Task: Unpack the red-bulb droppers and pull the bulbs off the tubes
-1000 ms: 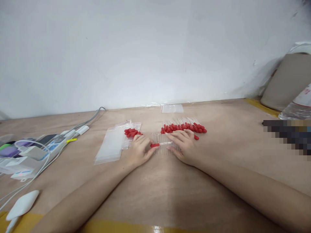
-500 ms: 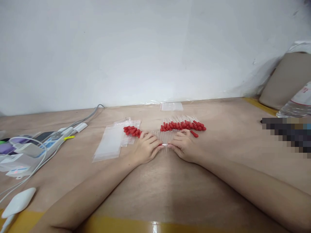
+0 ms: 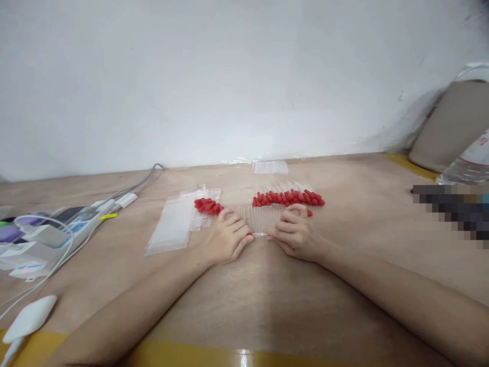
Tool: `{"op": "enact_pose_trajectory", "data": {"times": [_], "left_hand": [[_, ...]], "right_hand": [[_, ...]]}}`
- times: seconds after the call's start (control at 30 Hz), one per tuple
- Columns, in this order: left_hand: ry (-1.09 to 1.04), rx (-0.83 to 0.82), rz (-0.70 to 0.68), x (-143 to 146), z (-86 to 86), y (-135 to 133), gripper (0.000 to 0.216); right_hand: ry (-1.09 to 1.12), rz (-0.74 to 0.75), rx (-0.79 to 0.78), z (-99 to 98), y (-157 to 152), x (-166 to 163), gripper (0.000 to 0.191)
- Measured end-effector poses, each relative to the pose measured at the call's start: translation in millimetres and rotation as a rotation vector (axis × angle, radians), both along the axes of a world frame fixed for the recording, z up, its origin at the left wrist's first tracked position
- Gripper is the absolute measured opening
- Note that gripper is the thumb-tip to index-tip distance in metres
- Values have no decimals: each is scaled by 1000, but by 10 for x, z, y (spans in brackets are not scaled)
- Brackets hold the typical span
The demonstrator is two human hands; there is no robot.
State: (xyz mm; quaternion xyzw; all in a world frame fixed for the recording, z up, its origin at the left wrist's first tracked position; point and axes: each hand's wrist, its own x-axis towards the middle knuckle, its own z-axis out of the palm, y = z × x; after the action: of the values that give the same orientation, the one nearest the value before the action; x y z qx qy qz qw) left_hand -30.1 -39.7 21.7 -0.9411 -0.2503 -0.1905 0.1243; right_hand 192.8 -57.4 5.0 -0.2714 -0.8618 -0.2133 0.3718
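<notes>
A thin clear glass tube (image 3: 261, 235) lies crosswise between my hands, near the table surface. My left hand (image 3: 231, 235) is closed, pinching a small red rubber bulb (image 3: 250, 234) at the tube's left end. At the other end, the fingers of my right hand (image 3: 300, 232) are closed on the tube. Just beyond them lies a row of bare glass tubes (image 3: 260, 216), partly covered by my fingers. Behind that row are several glass droppers with red bulbs (image 3: 288, 198), tips toward the wall. Loose red bulbs (image 3: 208, 205) form a pile past my left hand.
Clear plastic bags (image 3: 170, 224) lie left of my hands, partly under the loose bulbs. Another bag (image 3: 270, 167) is by the wall. At left are a power strip (image 3: 82, 224) with cables and a white charger (image 3: 30, 318). A water bottle (image 3: 468, 163) stands at right.
Both hands have drawn slightly toward me with the tube, and the right hand has shifted a little right. More of the bare tube row shows between them.
</notes>
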Motion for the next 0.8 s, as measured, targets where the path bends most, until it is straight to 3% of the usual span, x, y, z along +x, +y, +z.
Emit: {"op": "enact_pose_trajectory", "data": {"times": [0.17,0.27,0.37,0.47,0.57,0.8], "left_hand": [[-120,-33,87,-196,-6,64,26],[-276,-82,231,-303,47,147,26],[-404,-146,359,-347,213,258,29],[-440,-187,466,-392,432,439,32],[-384,-258,557,-470,588,653,30],[-322,-377,622,-610,568,808,27]], "right_hand": [[99,-57,-7,-64,106,172,12],[244,-168,-121,-90,183,211,17],[281,-221,-270,-57,209,113,21],[265,-227,-357,6,231,-66,20],[211,-236,-341,38,295,-257,18],[-3,-281,-329,-27,362,-581,17]]}}
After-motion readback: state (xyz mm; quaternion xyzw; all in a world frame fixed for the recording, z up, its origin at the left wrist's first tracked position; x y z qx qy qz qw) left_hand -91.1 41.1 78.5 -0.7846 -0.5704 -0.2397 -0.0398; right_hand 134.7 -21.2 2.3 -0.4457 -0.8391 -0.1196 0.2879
